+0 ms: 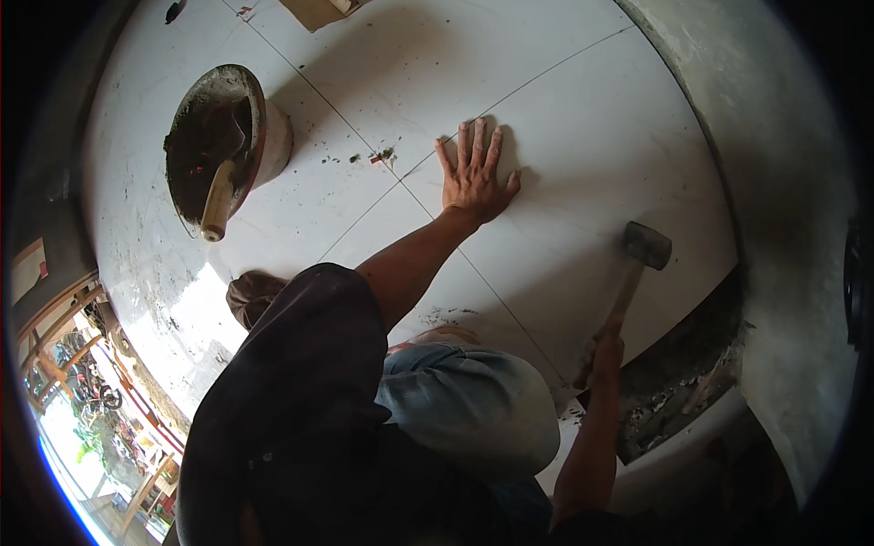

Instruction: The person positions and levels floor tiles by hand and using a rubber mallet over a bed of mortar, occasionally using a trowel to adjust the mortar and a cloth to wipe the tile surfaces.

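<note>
My left hand (475, 182) lies flat with spread fingers on a large white floor tile (583, 127), beside the point where the tile joints cross. Nothing is in it. In my right hand (601, 359) is the wooden handle of a rubber mallet (647, 246), its dark head over the tile to the right of my left hand. Whether the head touches the tile I cannot tell. The fingers of the right hand are partly in shadow and wrap round the handle's lower end.
A mortar-crusted bucket (278, 146) stands at the left, a trowel with a wooden handle (217, 202) in it. Crumbs of debris (387, 155) lie near the joint crossing. An untiled strip of rough dark ground (683, 391) runs at the lower right, along a grey wall (783, 164).
</note>
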`<state>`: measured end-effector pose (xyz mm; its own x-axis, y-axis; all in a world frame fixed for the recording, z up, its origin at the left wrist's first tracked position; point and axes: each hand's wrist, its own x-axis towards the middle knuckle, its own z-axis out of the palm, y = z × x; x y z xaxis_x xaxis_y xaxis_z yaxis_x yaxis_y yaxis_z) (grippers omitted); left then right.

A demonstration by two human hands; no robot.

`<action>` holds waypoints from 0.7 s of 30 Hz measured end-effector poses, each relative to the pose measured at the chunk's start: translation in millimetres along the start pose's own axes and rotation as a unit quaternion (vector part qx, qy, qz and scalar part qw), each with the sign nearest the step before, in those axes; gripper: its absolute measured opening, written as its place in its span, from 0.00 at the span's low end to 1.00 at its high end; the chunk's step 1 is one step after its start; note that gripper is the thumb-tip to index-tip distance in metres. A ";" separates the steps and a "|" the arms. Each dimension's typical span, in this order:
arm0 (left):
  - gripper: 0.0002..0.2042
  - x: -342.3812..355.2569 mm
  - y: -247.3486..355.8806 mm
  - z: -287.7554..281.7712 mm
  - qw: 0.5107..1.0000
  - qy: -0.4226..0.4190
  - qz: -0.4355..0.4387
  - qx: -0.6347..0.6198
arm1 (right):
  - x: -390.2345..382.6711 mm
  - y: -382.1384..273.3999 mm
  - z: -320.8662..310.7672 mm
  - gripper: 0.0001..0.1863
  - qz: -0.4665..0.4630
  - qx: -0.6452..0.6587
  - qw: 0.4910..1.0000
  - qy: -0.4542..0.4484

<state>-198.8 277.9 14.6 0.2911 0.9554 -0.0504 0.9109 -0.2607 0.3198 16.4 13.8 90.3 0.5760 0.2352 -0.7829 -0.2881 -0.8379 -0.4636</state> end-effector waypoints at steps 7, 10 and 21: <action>0.24 -78.5 -66.0 -4.0 0.957 -0.040 0.167 -0.235 | 23.3 28.0 70.5 0.39 -0.030 0.112 0.989 0.094; 0.26 -200.7 -115.9 -35.0 0.946 -0.135 0.177 -0.235 | 43.5 49.9 52.6 0.36 -0.042 0.070 0.994 0.071; 0.23 -486.8 -246.5 -146.9 0.901 -0.426 0.085 -0.008 | 32.9 41.4 60.5 0.35 -0.033 0.059 0.997 0.025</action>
<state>-608.0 -102.5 99.3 0.5502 0.4469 -0.7054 0.8301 -0.3842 0.4041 -22.9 16.7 20.3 0.6338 0.2606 -0.7283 -0.3349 -0.7562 -0.5621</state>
